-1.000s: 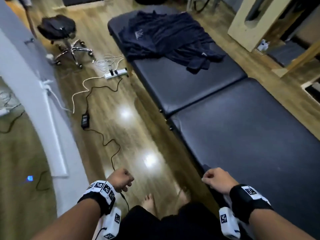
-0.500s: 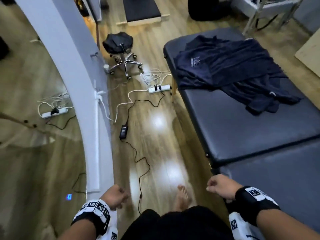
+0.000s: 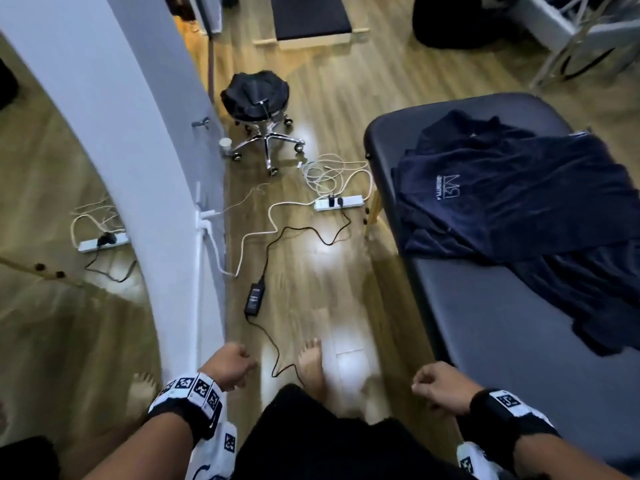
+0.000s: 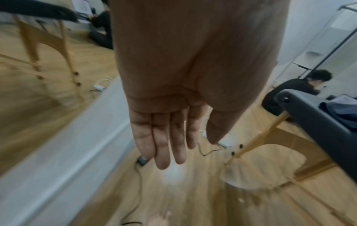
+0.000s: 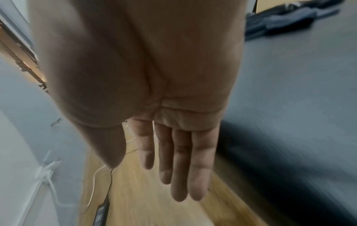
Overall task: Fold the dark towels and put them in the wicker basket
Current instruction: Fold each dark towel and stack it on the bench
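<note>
A heap of dark blue towels (image 3: 519, 209) lies crumpled on the far end of a dark padded table (image 3: 485, 341), to my right and ahead. It also shows in the right wrist view (image 5: 289, 19) and the left wrist view (image 4: 340, 113). My left hand (image 3: 230, 367) hangs low over the wooden floor, fingers relaxed and holding nothing (image 4: 183, 145). My right hand (image 3: 438, 384) hangs beside the table's near edge, also relaxed and empty (image 5: 154, 175). No wicker basket is in view.
A curved white wall (image 3: 138, 168) runs along the left. On the floor lie a power strip (image 3: 339, 202), white and black cables, and a black adapter (image 3: 254, 299). A wheeled stool (image 3: 256, 98) stands ahead. My bare foot (image 3: 311, 362) is on the floor. A person (image 4: 295, 90) sits beyond the table.
I have walked forward along the table, and the towels are now nearer and further right. Both hands stayed low and empty.
</note>
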`<state>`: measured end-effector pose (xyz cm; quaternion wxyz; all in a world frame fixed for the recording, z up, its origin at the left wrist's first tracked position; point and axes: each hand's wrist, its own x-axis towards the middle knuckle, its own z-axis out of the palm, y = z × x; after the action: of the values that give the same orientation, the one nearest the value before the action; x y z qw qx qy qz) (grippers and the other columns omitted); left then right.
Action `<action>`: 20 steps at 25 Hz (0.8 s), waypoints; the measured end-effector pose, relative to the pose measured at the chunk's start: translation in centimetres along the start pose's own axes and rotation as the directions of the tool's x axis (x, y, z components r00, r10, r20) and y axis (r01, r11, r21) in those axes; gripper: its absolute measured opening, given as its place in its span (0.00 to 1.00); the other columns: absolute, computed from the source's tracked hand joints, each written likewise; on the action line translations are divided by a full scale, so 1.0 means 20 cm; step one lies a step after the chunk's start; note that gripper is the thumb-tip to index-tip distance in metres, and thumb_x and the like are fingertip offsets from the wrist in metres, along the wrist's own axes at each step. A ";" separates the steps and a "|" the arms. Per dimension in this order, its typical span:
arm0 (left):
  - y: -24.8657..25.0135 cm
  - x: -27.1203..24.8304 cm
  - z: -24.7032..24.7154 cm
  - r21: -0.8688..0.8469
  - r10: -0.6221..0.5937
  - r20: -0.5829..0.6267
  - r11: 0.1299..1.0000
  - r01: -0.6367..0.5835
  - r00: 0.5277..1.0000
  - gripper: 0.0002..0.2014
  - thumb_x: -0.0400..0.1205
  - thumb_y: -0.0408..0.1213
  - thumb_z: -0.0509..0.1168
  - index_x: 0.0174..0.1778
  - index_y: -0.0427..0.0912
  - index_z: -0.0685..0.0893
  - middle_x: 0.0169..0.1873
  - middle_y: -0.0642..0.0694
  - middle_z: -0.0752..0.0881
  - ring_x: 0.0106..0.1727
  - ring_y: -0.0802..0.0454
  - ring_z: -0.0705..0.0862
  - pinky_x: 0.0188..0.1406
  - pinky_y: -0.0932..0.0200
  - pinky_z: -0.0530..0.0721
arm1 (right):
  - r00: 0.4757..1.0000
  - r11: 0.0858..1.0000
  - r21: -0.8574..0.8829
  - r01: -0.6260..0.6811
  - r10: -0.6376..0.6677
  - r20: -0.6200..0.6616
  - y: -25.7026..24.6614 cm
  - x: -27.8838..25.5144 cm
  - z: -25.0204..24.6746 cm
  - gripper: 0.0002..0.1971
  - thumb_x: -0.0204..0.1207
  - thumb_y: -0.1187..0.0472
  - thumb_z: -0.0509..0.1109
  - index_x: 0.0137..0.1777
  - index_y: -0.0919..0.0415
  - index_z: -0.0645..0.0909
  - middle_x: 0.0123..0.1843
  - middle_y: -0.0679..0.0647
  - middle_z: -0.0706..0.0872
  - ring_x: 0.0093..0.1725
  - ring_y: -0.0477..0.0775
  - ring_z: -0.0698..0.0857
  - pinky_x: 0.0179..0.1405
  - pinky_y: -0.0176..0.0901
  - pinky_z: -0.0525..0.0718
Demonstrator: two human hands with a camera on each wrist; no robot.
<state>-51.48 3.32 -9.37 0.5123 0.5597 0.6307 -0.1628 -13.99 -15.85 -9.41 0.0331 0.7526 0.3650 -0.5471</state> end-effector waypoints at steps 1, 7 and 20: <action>0.09 0.08 -0.04 0.025 0.028 -0.006 0.999 -0.028 1.000 0.08 0.81 0.31 0.65 0.35 0.37 0.80 0.33 0.38 0.85 0.23 0.48 0.80 0.17 0.65 0.71 | 1.000 1.000 0.005 -0.004 0.004 -0.031 -0.05 0.02 -0.09 0.04 0.80 0.52 0.73 0.47 0.51 0.85 0.50 0.51 0.91 0.41 0.47 0.87 0.41 0.38 0.86; 0.96 0.51 -0.17 0.348 0.268 0.200 0.880 -0.324 0.943 0.07 0.76 0.39 0.67 0.41 0.38 0.86 0.32 0.42 0.89 0.27 0.48 0.82 0.33 0.53 0.84 | 0.893 0.973 0.229 -0.031 0.130 -0.432 -0.24 -0.01 -0.61 0.03 0.77 0.49 0.75 0.47 0.42 0.83 0.50 0.45 0.90 0.55 0.50 0.87 0.57 0.42 0.82; 2.33 0.39 0.31 0.602 0.576 0.551 0.227 -0.765 0.604 0.06 0.79 0.43 0.63 0.48 0.47 0.81 0.48 0.47 0.87 0.53 0.47 0.84 0.53 0.57 0.81 | 0.833 0.994 0.101 -0.034 0.084 -0.547 -0.09 0.33 -1.17 0.20 0.76 0.51 0.74 0.66 0.51 0.76 0.64 0.53 0.74 0.63 0.61 0.82 0.63 0.53 0.82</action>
<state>-6.76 17.58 -1.34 0.2848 0.9185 0.1207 -0.2464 4.53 -0.63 -5.10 -0.0892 0.8896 0.3115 -0.3220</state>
